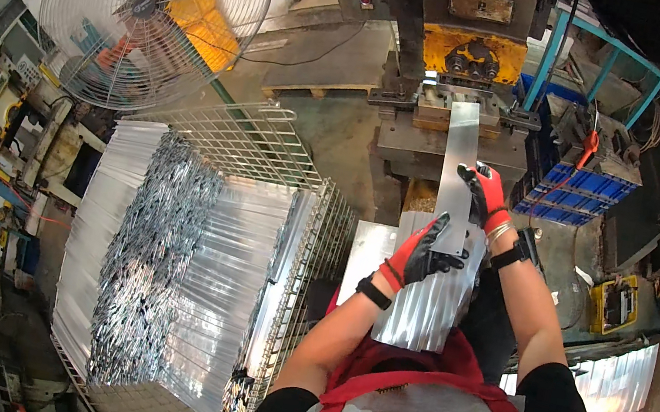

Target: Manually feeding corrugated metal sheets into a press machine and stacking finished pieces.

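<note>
One metal strip point(464, 137) juts past the right grip point(487, 198).

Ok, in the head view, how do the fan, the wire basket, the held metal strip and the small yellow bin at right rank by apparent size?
1. Wire basket
2. Fan
3. Metal strip
4. Yellow bin
Picture size only; true sizes unsure.

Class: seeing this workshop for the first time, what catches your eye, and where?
Most striking are the big round wire-caged fan at upper left and, below it, the grey wire-mesh basket packed with shiny flat metal strips. Right of centre, the left hand and right hand, in red-and-black gloves, hold a long silver metal plate, its far end at the dark machine with a yellow panel.
</note>
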Motion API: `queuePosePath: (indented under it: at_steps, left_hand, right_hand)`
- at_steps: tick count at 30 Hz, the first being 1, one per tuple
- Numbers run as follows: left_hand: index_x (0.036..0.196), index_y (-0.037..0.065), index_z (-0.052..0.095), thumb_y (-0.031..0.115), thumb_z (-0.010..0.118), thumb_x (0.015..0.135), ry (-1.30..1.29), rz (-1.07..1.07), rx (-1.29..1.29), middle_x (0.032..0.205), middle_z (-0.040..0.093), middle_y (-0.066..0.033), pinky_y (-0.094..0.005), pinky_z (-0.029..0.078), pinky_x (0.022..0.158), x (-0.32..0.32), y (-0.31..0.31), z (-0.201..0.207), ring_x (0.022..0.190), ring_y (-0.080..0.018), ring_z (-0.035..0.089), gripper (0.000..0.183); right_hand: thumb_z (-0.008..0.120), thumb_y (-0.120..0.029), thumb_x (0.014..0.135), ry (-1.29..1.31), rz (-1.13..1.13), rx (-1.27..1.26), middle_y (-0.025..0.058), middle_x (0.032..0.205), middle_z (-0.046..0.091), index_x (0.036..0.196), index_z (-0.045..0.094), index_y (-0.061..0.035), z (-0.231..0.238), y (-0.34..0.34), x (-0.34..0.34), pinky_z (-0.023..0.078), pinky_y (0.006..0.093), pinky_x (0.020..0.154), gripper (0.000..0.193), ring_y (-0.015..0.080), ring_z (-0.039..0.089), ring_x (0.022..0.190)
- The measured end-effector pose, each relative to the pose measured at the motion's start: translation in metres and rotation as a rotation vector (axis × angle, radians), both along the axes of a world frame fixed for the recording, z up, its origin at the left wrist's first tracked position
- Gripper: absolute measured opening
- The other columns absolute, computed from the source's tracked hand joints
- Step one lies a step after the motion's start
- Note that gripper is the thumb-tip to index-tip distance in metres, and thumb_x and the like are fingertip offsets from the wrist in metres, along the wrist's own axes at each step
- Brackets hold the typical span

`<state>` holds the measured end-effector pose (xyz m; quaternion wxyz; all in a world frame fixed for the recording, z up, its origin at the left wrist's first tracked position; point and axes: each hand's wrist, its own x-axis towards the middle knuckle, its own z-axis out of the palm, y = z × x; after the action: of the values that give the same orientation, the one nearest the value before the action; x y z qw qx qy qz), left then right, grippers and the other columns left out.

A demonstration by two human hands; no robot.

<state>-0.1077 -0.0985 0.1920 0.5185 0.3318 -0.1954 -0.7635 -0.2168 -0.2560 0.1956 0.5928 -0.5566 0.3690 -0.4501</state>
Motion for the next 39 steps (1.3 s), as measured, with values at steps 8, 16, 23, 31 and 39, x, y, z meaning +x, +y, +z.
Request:
queuePosePath:
  at_steps: [8, 16, 23, 31, 39]
  left_hand:
    - [0.099, 0.003, 0.054, 0.042, 0.040, 0.087, 0.099, 0.033, -0.009, 0.079, 0.062, -0.0137, -0.0271, 0.049, 0.041, -0.010, -0.043, 0.002, 0.058, -0.0226, 0.062, 0.043]
    - [0.095, 0.004, 0.054, 0.032, 0.041, 0.089, 0.060, 0.125, -0.032, 0.080, 0.061, -0.0112, -0.0279, 0.050, 0.043, -0.013, -0.053, -0.015, 0.060, -0.0219, 0.062, 0.031]
    - [0.095, 0.003, 0.053, 0.032, 0.040, 0.089, 0.049, 0.130, 0.070, 0.080, 0.061, -0.0109, -0.0258, 0.050, 0.043, -0.017, -0.049, 0.001, 0.061, -0.0202, 0.062, 0.032]
    - [0.099, 0.002, 0.053, 0.033, 0.046, 0.087, -0.060, 0.131, 0.043, 0.084, 0.062, -0.0140, -0.0296, 0.051, 0.045, -0.020, -0.049, -0.003, 0.063, -0.0228, 0.063, 0.034]
    - [0.099, 0.005, 0.054, 0.029, 0.049, 0.086, -0.093, 0.167, -0.075, 0.086, 0.060, -0.0058, -0.0269, 0.048, 0.051, -0.011, -0.034, -0.011, 0.066, -0.0157, 0.058, 0.027]
  right_hand:
    - [0.059, -0.015, 0.076, -0.179, 0.078, 0.142, -0.0064, 0.066, 0.053, 0.070, 0.059, -0.0073, -0.015, -0.031, 0.010, 0.038, 0.0217, 0.055, 0.010, 0.0044, 0.046, 0.060]
    - [0.060, -0.014, 0.074, -0.134, 0.028, 0.119, -0.0034, 0.067, 0.056, 0.070, 0.061, -0.0050, -0.015, -0.038, 0.010, 0.040, 0.0230, 0.058, 0.010, 0.0063, 0.050, 0.062]
    - [0.060, -0.014, 0.074, -0.153, 0.050, 0.086, -0.0018, 0.069, 0.057, 0.073, 0.062, -0.0030, -0.012, -0.036, 0.006, 0.041, 0.0242, 0.059, 0.012, 0.0077, 0.051, 0.064]
    - [0.054, -0.011, 0.078, 0.163, 0.067, -0.087, 0.0031, 0.079, 0.062, 0.081, 0.063, -0.0023, -0.036, -0.053, -0.002, 0.045, 0.0250, 0.065, 0.012, 0.0120, 0.058, 0.072]
    - [0.055, -0.013, 0.079, -0.023, 0.066, -0.011, 0.0039, 0.082, 0.062, 0.084, 0.061, -0.0009, -0.048, -0.036, -0.011, 0.044, 0.0243, 0.069, 0.015, 0.0114, 0.057, 0.076]
